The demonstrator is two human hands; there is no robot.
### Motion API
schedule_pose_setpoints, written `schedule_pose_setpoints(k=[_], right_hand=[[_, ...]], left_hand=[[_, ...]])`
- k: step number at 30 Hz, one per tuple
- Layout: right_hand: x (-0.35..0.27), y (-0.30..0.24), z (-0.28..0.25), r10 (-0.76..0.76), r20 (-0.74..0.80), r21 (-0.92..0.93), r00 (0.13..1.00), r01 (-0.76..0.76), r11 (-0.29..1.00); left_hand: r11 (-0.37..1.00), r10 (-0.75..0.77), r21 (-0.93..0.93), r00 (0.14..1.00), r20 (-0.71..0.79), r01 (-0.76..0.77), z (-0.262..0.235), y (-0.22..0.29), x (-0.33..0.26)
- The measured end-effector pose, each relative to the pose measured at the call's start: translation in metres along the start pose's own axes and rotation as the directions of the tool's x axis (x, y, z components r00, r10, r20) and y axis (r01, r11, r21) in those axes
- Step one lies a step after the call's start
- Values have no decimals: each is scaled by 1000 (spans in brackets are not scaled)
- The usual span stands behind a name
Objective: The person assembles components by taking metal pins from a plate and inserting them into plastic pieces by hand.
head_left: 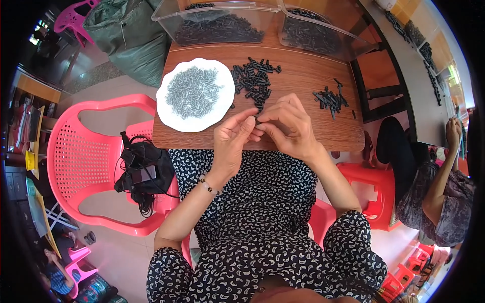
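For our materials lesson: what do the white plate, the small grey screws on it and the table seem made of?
White plate: probably plastic or foam, matte, with a thin wavy rim. Grey screws: likely metal, with a dull silvery sheen. Table: wood or wood-look laminate, showing brown grain.

Ahead of your hands (257, 129), bare worktop (298, 76) lies between the middle pile of black parts (254, 81) and the smaller right pile (331, 98). The white plate (194, 94) blocks the left; clear bins (217, 20) wall the far edge.
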State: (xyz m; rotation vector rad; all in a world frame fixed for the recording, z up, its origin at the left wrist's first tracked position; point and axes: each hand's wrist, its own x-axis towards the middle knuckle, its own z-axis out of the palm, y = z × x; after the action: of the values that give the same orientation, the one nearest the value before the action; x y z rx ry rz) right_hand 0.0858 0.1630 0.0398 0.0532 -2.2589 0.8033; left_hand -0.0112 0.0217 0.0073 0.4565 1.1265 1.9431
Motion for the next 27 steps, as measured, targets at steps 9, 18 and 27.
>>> schedule_pose_setpoints(k=[9,18,27], right_hand=[[0,-5,-3,-95,65,-145,993,103,984],[31,7,-1,97,196,101,976,-118,988],[94,59,54,134,237,-167,962,-95,981]], left_hand=[[989,-89,-123,995,-45,83,6,-1,-14],[983,-68,-176,994,-89,52,-6,-5,-16],[964,-173,-213,984,-44,159,-12,-5,-20]])
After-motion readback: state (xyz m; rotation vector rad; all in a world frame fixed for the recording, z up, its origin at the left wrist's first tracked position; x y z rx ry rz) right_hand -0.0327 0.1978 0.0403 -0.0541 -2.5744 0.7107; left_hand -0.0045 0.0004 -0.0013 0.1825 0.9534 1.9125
